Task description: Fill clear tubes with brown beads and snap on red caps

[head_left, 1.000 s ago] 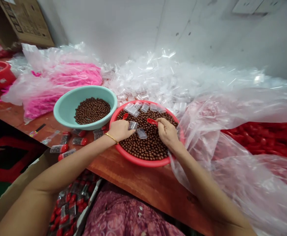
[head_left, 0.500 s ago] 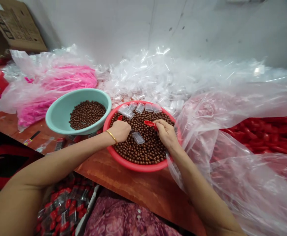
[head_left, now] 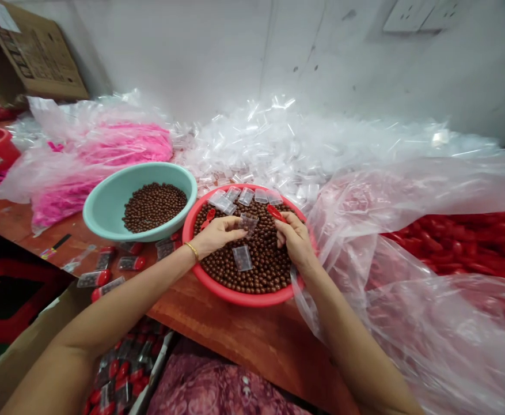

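My left hand pinches a small clear plastic container over a red basin full of shiny brown balls. Between the fingers of my right hand is a red plastic cap, held a little apart from the container. A second red cap lies on the balls beyond my left hand. Below the held container, another clear container rests on the balls. Several more clear containers line the basin's far side.
Left of the basin stands a turquoise bowl with brown balls. Several filled, red-capped containers lie on the table before it. Clear containers are heaped by the wall. A bag of red caps sits right, a pink-filled bag left.
My left hand, earlier closed low over the balls, now has a clear container in its fingertips, nearer my right hand. The red cap in my right hand has tilted. The view has shifted slightly.
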`<state>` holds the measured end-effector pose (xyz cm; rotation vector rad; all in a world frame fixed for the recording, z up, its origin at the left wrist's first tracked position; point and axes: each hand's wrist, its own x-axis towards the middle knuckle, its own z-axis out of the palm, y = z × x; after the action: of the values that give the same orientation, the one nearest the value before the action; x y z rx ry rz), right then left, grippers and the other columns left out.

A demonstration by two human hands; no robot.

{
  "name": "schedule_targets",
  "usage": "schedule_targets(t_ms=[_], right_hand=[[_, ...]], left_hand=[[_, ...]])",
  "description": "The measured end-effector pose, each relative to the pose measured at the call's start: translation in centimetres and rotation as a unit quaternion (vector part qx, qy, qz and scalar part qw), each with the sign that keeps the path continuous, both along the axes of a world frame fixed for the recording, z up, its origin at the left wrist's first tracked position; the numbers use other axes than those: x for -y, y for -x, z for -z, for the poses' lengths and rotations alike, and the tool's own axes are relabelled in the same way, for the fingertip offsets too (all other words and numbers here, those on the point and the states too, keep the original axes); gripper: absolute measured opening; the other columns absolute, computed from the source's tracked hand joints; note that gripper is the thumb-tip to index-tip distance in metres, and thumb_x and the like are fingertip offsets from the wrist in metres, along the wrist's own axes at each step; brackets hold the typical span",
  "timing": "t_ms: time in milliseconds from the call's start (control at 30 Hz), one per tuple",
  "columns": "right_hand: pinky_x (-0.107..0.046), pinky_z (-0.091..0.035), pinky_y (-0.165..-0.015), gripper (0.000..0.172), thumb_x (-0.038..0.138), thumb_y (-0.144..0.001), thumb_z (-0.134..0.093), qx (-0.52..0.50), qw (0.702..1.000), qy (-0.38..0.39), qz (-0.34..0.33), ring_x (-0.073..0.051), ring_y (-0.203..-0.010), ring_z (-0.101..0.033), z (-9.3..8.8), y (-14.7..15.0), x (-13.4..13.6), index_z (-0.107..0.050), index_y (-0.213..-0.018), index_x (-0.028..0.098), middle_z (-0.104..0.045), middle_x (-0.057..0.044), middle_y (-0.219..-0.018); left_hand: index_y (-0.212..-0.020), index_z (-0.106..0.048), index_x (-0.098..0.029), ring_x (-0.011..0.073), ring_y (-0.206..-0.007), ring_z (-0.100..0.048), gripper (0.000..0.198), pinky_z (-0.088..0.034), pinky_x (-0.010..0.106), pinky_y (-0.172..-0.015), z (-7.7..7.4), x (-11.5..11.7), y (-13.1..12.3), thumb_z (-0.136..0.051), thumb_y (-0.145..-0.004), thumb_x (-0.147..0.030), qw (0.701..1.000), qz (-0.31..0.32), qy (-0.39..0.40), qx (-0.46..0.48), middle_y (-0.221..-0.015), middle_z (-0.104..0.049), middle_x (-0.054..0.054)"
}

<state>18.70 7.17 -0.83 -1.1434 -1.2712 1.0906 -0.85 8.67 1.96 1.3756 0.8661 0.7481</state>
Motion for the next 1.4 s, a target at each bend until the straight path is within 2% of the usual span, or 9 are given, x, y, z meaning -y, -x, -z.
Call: schedule_targets(t_ms=[167, 300, 400, 500, 667, 867, 1100, 1233, 1400], right_hand=[[-0.021, -0.028, -0.041, 0.024, 0.043, -0.083, -0.047, 0.047, 0.997, -0.055, 0.024, -0.007, -0.044, -0.036, 0.4, 0.2, 0.0, -0.053, -0.084, 0.021, -0.042, 0.006, -0.056], [-0.021, -0.030, -0.043, 0.024, 0.043, -0.081, -0.050, 0.065, 0.996, -0.063, 0.022, -0.007, -0.043, -0.037, 0.0, 0.5, 0.2, -0.055, -0.087, 0.020, -0.041, 0.007, -0.055], [-0.020, -0.029, -0.039, 0.023, 0.041, -0.077, -0.055, 0.031, 0.998, -0.012, -0.049, -0.005, -0.038, -0.032, -1.6, 0.9, 0.6, -0.054, -0.085, 0.020, -0.037, 0.009, -0.051], [-0.019, -0.031, -0.039, 0.029, 0.037, -0.071, -0.062, 0.048, 0.984, 0.035, -0.169, -0.005, -0.041, -0.035, -3.7, 1.4, 1.0, -0.057, -0.093, 0.019, -0.047, 0.007, -0.058], [-0.018, -0.035, -0.047, 0.028, 0.033, -0.068, -0.067, 0.103, 0.958, 0.018, -0.266, -0.007, -0.055, -0.045, -5.1, 2.2, 1.0, -0.060, -0.090, 0.017, -0.057, 0.002, -0.075], [-0.018, -0.036, -0.042, 0.029, 0.039, -0.066, -0.070, 0.093, 0.965, 0.024, -0.242, -0.005, -0.046, -0.041, -4.0, 2.2, 0.8, -0.053, -0.076, 0.017, -0.047, 0.006, -0.061], [-0.016, -0.030, -0.029, 0.033, 0.050, -0.072, -0.057, -0.012, 0.979, 0.143, -0.143, -0.003, -0.034, -0.022, -3.0, 2.4, 0.9, -0.043, -0.080, 0.022, -0.034, 0.012, -0.052], [-0.018, -0.034, -0.035, 0.033, 0.051, -0.072, -0.056, 0.002, 0.988, 0.115, -0.104, -0.005, -0.038, -0.035, -3.1, 2.6, 1.0, -0.045, -0.078, 0.021, -0.046, 0.008, -0.056], [-0.025, -0.046, -0.065, 0.033, 0.052, -0.074, -0.055, 0.005, 0.994, 0.051, -0.098, -0.011, -0.066, -0.056, -3.6, 3.2, 1.3, -0.054, -0.075, 0.019, -0.063, -0.001, -0.075]], left_hand=[[-0.100, -0.060, -0.013, 0.0131, -0.085, -0.058, 0.041, -0.047, 0.029, -0.080, -0.4, 2.3, 0.6, -0.072, -0.065, -0.029, 0.994, -0.011, 0.063, 0.086, -0.099, -0.063, 0.006], [-0.097, -0.058, -0.013, 0.0092, -0.071, -0.059, 0.040, -0.046, 0.021, -0.066, 0.0, 3.5, 1.3, -0.072, -0.067, -0.035, 0.993, -0.012, 0.096, 0.065, -0.089, -0.063, 0.003], [-0.095, -0.057, -0.012, 0.0078, -0.065, -0.059, 0.041, -0.044, 0.019, -0.062, 0.6, 4.0, 1.5, -0.071, -0.067, -0.038, 0.993, -0.004, 0.103, 0.057, -0.084, -0.063, 0.002], [-0.096, -0.057, -0.012, 0.0083, -0.065, -0.058, 0.042, -0.046, 0.020, -0.062, 0.8, 4.1, 1.5, -0.070, -0.068, -0.040, 0.992, 0.026, 0.102, 0.068, -0.082, -0.063, 0.002], [-0.097, -0.057, -0.013, 0.0109, -0.071, -0.059, 0.041, -0.050, 0.024, -0.064, 0.7, 4.1, 1.7, -0.070, -0.068, -0.039, 0.988, 0.046, 0.110, 0.096, -0.085, -0.062, 0.003], [-0.100, -0.057, -0.013, 0.0117, -0.075, -0.059, 0.043, -0.051, 0.026, -0.068, 1.0, 4.0, 1.9, -0.071, -0.068, -0.038, 0.984, 0.050, 0.117, 0.121, -0.087, -0.061, 0.003], [-0.100, -0.052, -0.014, 0.0121, -0.078, -0.063, 0.040, -0.048, 0.023, -0.071, 0.9, 4.0, 1.7, -0.068, -0.072, -0.037, 0.987, 0.003, 0.110, 0.115, -0.094, -0.064, 0.006], [-0.098, -0.051, -0.014, 0.0120, -0.081, -0.061, 0.038, -0.049, 0.025, -0.073, 0.7, 4.3, 1.2, -0.068, -0.072, -0.036, 0.989, -0.006, 0.094, 0.114, -0.094, -0.062, 0.006], [-0.092, -0.054, -0.013, 0.0125, -0.078, -0.058, 0.034, -0.049, 0.025, -0.069, 1.1, 4.6, 0.8, -0.067, -0.072, -0.036, 0.995, 0.022, 0.052, 0.081, -0.084, -0.058, 0.002]])
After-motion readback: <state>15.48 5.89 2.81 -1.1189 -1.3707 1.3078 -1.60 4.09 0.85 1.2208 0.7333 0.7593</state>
